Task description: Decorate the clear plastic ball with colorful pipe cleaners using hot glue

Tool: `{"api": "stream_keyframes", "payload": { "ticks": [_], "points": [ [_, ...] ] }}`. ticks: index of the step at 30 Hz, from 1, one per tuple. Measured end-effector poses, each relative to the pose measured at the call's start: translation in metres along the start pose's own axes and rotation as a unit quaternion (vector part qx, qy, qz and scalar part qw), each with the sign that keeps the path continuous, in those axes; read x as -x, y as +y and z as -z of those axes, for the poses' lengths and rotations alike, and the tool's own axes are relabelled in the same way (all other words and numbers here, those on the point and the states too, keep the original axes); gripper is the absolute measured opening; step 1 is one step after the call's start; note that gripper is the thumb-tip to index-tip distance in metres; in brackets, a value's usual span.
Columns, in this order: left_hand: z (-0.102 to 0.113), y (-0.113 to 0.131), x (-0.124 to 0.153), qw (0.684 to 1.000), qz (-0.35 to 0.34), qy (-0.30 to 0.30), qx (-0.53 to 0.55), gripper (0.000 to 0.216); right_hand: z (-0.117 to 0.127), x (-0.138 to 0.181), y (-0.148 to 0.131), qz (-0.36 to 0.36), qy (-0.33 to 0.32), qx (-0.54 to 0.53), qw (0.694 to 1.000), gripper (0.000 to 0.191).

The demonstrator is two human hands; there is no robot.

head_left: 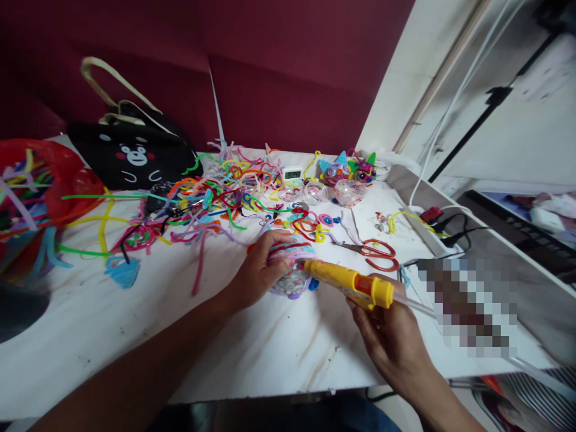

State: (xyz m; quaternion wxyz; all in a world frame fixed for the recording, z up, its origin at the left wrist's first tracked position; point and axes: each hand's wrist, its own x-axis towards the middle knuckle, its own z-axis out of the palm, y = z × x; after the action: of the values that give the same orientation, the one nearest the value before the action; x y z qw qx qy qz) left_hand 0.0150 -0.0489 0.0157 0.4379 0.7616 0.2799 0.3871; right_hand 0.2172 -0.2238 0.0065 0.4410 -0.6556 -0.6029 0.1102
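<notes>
My left hand (258,270) is closed around the side of a round ball (292,279), its upper part wrapped in pink, red and light blue pipe cleaners and its lower part clear with specks inside. In my right hand (391,330) is a yellow hot glue gun (346,282), fingers wrapped round its handle. A long clear glue stick (416,305) sticks out of its back. The gun's nozzle points left and meets or nearly meets the ball's right side; exact contact is hidden. Small blue and purple bits show at the ball's lower edge.
Orange-handled scissors (378,252) lie right of the ball. Behind are heaped pipe cleaners (234,174), clear balls (316,193), a small digital clock (292,174) and finished-looking colourful figures (337,171). A black bag (135,156) and red plastic bag (72,180) stand left; a power strip (434,231) sits right.
</notes>
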Motion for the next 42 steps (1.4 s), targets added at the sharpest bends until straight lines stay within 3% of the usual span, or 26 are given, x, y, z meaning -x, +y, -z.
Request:
{"api": "stream_keyframes", "payload": {
  "ticks": [9,19,36,42],
  "points": [
    [0.0,-0.001,0.0,1.0,0.01,0.002,0.01,0.031,0.006,0.002,0.003,-0.031,0.012,0.019,0.999,0.016],
    [-0.001,-0.001,-0.001,1.0,0.009,-0.004,0.011,0.03,0.004,0.007,0.012,-0.044,0.019,0.011,0.999,0.025],
    [-0.001,-0.005,0.0,1.0,-0.012,0.008,-0.008,0.028,-0.006,0.006,0.006,0.052,0.054,0.043,0.996,0.032],
    [0.0,-0.006,0.0,1.0,-0.003,0.008,-0.004,0.029,-0.001,0.008,0.011,0.039,0.055,0.056,0.996,0.029]
  ]
}}
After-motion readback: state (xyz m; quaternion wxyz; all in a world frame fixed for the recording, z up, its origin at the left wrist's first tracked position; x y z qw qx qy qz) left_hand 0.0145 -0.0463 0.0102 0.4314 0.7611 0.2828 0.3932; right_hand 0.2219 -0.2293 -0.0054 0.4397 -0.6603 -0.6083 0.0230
